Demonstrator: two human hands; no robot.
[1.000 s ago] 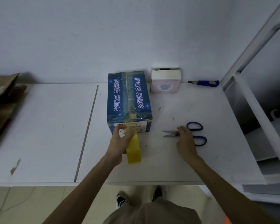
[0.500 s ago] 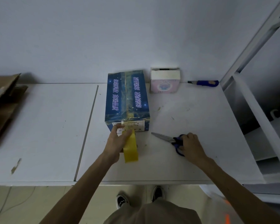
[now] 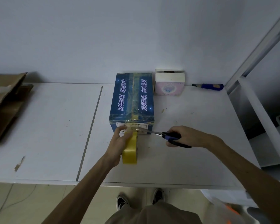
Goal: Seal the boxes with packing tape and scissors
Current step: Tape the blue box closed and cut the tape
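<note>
1. The left hand (image 3: 118,143) grips the yellow tape roll (image 3: 130,153), holding it against the near face of the blue box (image 3: 132,101).
2. The right hand (image 3: 187,137) is curled round the handles of the scissors (image 3: 170,136), and the blades reach the tape just above the roll. Whether they gape is too blurred to tell.
3. Tape already runs along the box's top seam, so cutting it free looks to be next.
4. The small pink box (image 3: 169,84) behind it on the surface (image 3: 55,126) seems still unsealed.

A blue-handled tool (image 3: 210,86) lies at the far right of the white surface (image 3: 47,126) against the wall, brown cardboard (image 3: 6,94) is piled on the surface's left end, and a white metal frame (image 3: 259,50) stands to the right.
</note>
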